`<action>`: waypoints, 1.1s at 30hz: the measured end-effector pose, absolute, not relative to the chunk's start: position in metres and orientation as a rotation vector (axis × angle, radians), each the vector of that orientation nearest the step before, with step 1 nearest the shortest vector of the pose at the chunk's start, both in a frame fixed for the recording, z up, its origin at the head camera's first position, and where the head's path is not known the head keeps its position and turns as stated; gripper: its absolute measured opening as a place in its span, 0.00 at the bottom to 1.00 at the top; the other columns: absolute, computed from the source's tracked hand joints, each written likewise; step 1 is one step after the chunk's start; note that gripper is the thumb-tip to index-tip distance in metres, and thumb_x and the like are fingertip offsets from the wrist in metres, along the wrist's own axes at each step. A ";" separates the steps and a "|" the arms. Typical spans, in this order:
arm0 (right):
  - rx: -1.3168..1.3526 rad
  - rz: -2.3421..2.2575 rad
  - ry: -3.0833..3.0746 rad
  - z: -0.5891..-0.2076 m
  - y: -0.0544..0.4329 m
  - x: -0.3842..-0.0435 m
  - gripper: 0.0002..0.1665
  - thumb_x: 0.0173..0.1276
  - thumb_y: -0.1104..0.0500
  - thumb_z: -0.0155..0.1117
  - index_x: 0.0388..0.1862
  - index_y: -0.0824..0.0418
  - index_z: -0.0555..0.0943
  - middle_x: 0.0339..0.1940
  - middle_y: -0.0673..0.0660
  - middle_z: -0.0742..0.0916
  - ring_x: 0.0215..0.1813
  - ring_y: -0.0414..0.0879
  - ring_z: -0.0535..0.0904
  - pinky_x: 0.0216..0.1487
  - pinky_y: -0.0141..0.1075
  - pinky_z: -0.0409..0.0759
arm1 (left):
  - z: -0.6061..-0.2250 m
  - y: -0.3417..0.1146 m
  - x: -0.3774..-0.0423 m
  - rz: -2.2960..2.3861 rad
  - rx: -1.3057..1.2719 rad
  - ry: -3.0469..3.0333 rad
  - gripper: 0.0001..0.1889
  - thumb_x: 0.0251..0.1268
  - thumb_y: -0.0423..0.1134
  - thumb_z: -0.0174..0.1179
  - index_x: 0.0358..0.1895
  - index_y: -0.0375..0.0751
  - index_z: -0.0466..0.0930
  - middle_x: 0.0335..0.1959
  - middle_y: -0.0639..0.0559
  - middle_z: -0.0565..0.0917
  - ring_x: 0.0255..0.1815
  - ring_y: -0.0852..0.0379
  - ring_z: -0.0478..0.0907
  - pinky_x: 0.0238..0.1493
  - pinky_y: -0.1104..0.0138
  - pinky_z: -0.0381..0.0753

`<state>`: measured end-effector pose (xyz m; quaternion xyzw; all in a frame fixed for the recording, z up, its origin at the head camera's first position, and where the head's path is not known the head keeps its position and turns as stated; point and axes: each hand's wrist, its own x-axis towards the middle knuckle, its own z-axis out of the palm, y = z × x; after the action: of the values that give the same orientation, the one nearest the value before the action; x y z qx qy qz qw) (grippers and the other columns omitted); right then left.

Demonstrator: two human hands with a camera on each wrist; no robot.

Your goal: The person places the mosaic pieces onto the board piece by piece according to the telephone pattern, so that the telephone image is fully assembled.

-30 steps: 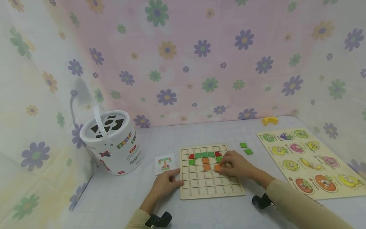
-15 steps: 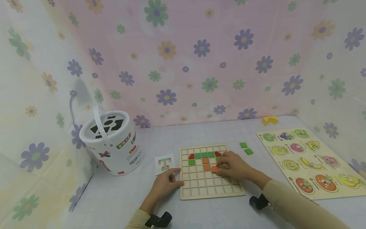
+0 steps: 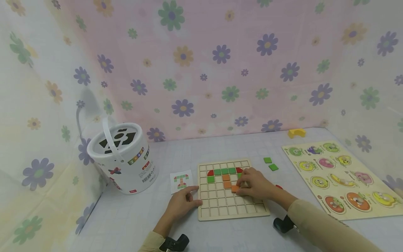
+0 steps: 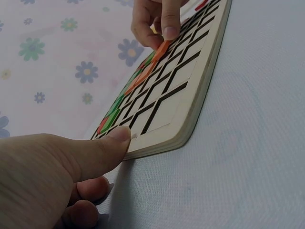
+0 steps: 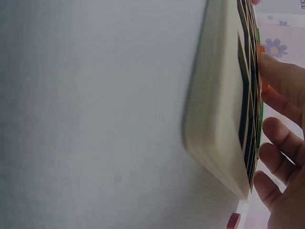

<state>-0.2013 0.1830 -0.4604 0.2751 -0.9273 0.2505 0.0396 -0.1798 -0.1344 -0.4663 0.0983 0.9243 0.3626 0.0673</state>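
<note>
A wooden grid board (image 3: 223, 212) lies on the table, with red, green and orange pieces forming a mushroom-like shape in its upper rows. My right hand (image 3: 255, 184) pinches an orange square tile (image 3: 234, 189) between thumb and index finger, low over the grid beside a set orange tile (image 3: 227, 184). In the left wrist view that held tile (image 4: 162, 49) looks tilted. At the board's left edge rests my left hand (image 3: 180, 203), its thumb (image 4: 107, 148) on the rim near the corner. A pattern card (image 3: 181, 181) shows a similar coloured shape, just left of the board.
Two green square tiles (image 3: 270, 163) lie right of the board, and a red piece (image 3: 279, 187) shows behind the right wrist. A white lidded bucket (image 3: 126, 175) stands at left. At right lie a fruit puzzle board (image 3: 310, 175) and a yellow arch block (image 3: 296, 133).
My right hand has slid left over the board with the orange tile, bringing it close to the lower set orange tile. The red piece has come into view. My left hand stays put.
</note>
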 end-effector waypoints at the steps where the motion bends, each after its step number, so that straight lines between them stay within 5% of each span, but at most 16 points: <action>1: 0.848 0.773 -2.838 -0.460 0.183 -0.201 0.14 0.59 0.41 0.71 0.37 0.46 0.86 0.38 0.45 0.79 0.43 0.39 0.68 0.44 0.38 0.65 | -0.466 -0.134 -0.180 1.096 0.299 2.787 0.32 0.52 0.53 0.73 0.62 0.47 0.79 0.24 0.58 0.74 0.26 0.61 0.68 0.27 0.71 0.64; 23: 0.821 0.969 -2.826 -0.458 0.175 -0.197 0.12 0.60 0.43 0.72 0.39 0.46 0.85 0.45 0.46 0.80 0.53 0.46 0.72 0.52 0.44 0.72 | -0.464 -0.134 -0.179 1.089 0.288 2.792 0.32 0.52 0.53 0.73 0.62 0.47 0.79 0.24 0.58 0.74 0.26 0.61 0.68 0.27 0.71 0.64; 33: 0.879 0.944 -2.820 -0.460 0.164 -0.198 0.14 0.59 0.45 0.73 0.41 0.49 0.88 0.37 0.43 0.79 0.41 0.36 0.67 0.42 0.31 0.68 | -0.464 -0.134 -0.179 1.090 0.294 2.789 0.32 0.52 0.52 0.73 0.62 0.47 0.79 0.24 0.58 0.74 0.26 0.61 0.68 0.27 0.72 0.63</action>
<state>-0.1978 0.1639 -0.4598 0.2833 -0.9093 0.3043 0.0202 -0.1786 -0.1343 -0.4639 0.0975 0.9249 0.3615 0.0661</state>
